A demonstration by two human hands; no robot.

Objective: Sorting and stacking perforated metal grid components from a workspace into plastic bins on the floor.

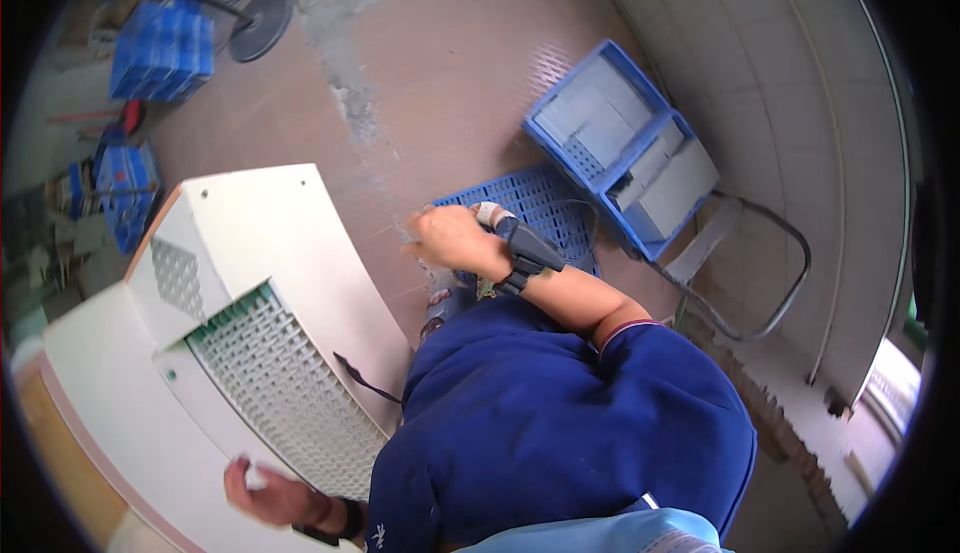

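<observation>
My left hand (266, 494) is at the lower left, over the white machine housing (290, 223). Its thumb and fingers are apart and loosely bent, with nothing visible between them. Beside it runs the machine's pale belt of small links (290, 383), which slopes down under my body. My right hand (455, 240) is held out in front of my body, above the floor and left of a flat blue plastic grid (530, 198). Its fingers are blurred and partly turned away, so their grip does not show. Both wrists wear black straps; the right one carries a dark device (533, 247).
A blue crate (540, 128) with grey flat pieces stands at the right, next to a bent dark metal frame (805, 263) by the tiled wall (770, 103). Stacked blue crates (165, 53) and a round dark base (261, 27) stand at the far left.
</observation>
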